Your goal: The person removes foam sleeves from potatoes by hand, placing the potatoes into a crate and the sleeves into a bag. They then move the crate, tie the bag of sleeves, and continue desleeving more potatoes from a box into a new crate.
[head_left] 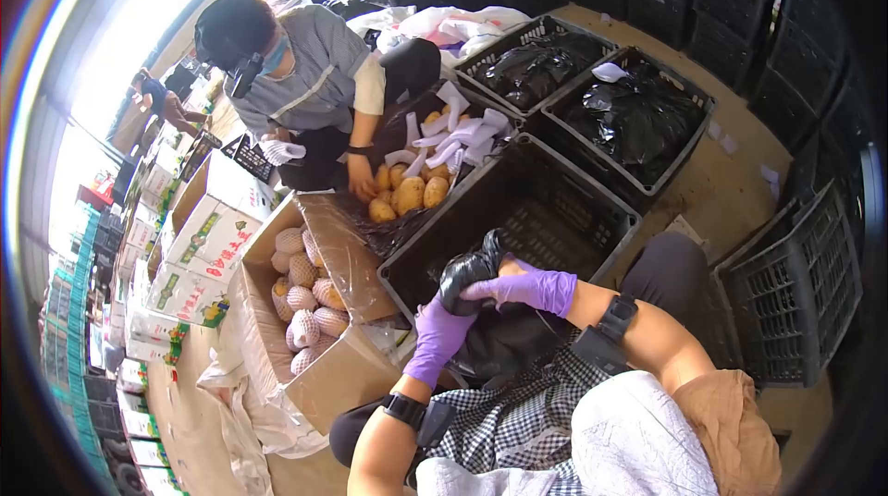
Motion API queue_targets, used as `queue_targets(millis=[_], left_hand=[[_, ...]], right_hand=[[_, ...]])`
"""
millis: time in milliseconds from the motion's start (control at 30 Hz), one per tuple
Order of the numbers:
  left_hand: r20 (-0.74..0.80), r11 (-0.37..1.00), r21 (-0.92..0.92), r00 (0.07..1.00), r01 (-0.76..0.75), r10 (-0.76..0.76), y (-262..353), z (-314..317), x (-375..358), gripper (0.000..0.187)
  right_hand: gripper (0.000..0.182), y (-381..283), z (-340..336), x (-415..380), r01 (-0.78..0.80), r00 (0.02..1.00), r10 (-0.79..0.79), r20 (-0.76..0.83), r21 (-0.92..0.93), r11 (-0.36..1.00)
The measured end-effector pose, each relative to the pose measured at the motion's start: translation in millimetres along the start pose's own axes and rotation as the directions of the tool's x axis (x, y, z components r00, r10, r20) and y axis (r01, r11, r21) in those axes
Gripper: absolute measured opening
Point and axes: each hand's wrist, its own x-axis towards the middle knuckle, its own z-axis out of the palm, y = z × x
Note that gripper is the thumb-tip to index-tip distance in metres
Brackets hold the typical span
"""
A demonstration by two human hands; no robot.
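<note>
My left hand (438, 344), in a purple glove, is closed round the gathered neck of a black plastic bag (462, 276). From the right, my right hand (527, 289), also gloved in purple, grips the same bunched plastic. More black plastic (504, 341) hangs below my hands, over the near edge of a black plastic crate (407, 276). Just left of my hands stands an open cardboard box (324, 394) holding several oval, yellow-brown pieces of produce in foam nets (303, 330).
Across from me, a person (314, 80) reaches into a bag-lined crate of bare yellow-brown produce (410, 194) and loose foam nets (453, 140). Two crates with black bags (638, 117) stand at the back right. An empty tilted crate (786, 283) is at right; printed cartons (208, 237) line the left.
</note>
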Motion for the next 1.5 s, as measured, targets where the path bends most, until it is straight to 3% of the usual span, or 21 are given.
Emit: queue_targets(millis=[33, 100, 167, 233, 267, 367, 400, 533, 567, 667, 700, 833, 900, 967, 1067, 1100, 1200, 1233, 1367, 1400, 1500], left_hand=[[-0.027, 0.994, -0.061, 0.996, 0.086, -0.088, -7, -1, 3, 0.054], [-0.062, 0.949, -0.191, 0.962, 0.25, -0.266, -33, 1, 14, 0.047], [0.087, 0.784, -0.493, 0.918, 0.377, -0.387, -32, -4, 23, 0.036], [0.319, 0.533, -0.647, 0.828, 0.545, -0.461, -3, -22, 24, 0.031], [0.323, 0.622, -0.689, 0.926, 0.372, -0.196, -24, -10, 25, 0.027], [0.4, 0.519, -0.778, 0.916, 0.354, -0.024, 7, -22, 14, 0.033], [0.505, 0.452, -0.751, 0.86, 0.482, -0.078, -1, -24, 12, 0.035], [0.532, 0.507, -0.703, 0.842, 0.499, -0.092, -11, -44, 2, 0.042], [0.499, 0.468, -0.735, 0.859, 0.49, -0.114, -10, -48, -1, 0.042], [0.236, 0.487, -0.826, 0.959, 0.284, -0.159, -15, -51, -1, 0.047], [0.003, 0.682, -0.711, 0.971, 0.17, -0.239, -11, -59, 0, 0.049], [-0.339, 0.657, -0.754, 0.86, -0.006, -0.381, -21, -69, 4, 0.049], [-0.219, 0.623, -0.772, 0.866, 0.128, -0.45, -55, -52, 10, 0.047], [-0.074, 0.574, -0.727, 0.787, 0.378, -0.612, -78, -38, 7, 0.047], [-0.186, 0.635, -0.613, 0.695, 0.47, -0.694, -99, 7, -7, 0.054], [-0.215, 0.644, -0.587, 0.673, 0.49, -0.708, -96, 17, -13, 0.055], [0.14, 0.385, -0.752, 0.7, 0.535, -0.7, -131, 52, -35, 0.057], [0.148, 0.402, -0.74, 0.714, 0.539, -0.684, -136, 59, -34, 0.059], [0.088, 0.49, -0.67, 0.715, 0.557, -0.693, -146, 64, -31, 0.062], [0.073, 0.521, -0.622, 0.706, 0.584, -0.705, -141, 63, -27, 0.061], [0.006, 0.582, -0.612, 0.739, 0.536, -0.674, -141, 51, -17, 0.055]], right_hand=[[0.049, 8, -3, 11, -0.02, 0.999, 0.018, -0.052, -0.05, 0.999], [0.096, 27, -6, 24, 0.295, 0.679, -0.61, -0.408, -0.609, 0.736], [0.116, 19, -9, 13, 0.321, 0.619, -0.771, -0.147, -0.849, 0.419], [0.122, 1, 11, -8, 0.26, 0.896, -0.442, 0.042, -0.857, 0.445], [0.111, 13, 21, -3, 0.236, 0.883, -0.467, 0.046, -0.904, 0.357], [0.09, 55, 5, 28, 0.517, 0.849, -0.504, 0.16, -0.448, 0.729], [0.066, 58, 2, 28, 0.441, 0.895, -0.423, 0.142, -0.422, 0.792], [0.04, 94, 1, 59, 0.442, 0.876, -0.476, 0.073, -0.515, 0.734], [0.031, 32, 11, 28, 0.208, 0.974, -0.227, -0.012, -0.358, 0.91], [0.021, 11, -3, 64, 0.372, 0.901, -0.408, -0.145, -0.225, 0.901], [0.019, -7, -6, 78, 0.39, 0.894, -0.398, -0.207, -0.08, 0.917], [0.024, -79, -41, 167, 0.34, 0.771, -0.197, -0.605, 0.129, 0.932], [0.023, -111, -65, 186, 0.646, 0.699, -0.559, -0.445, 0.06, 0.761], [0.029, -135, -93, 208, 0.122, 0.888, -0.132, -0.441, -0.052, 0.991], [0.083, -75, -144, 205, 0.17, 0.698, -0.569, -0.436, -0.67, 0.722], [0.082, -45, -171, 192, -0.026, 0.708, -0.596, -0.379, -0.857, 0.515], [0.08, 42, -220, 99, -0.291, 0.822, -0.313, -0.475, -0.824, 0.486], [0.078, 66, -228, 77, -0.422, 0.815, -0.24, -0.527, -0.824, 0.377], [0.074, 110, -239, 21, -0.525, 0.774, -0.065, -0.63, -0.695, 0.491], [0.066, 137, -249, 18, -0.478, 0.734, -0.258, -0.629, -0.747, 0.461], [0.059, 123, -250, 16, -0.445, 0.736, -0.315, -0.6, -0.778, 0.443]])
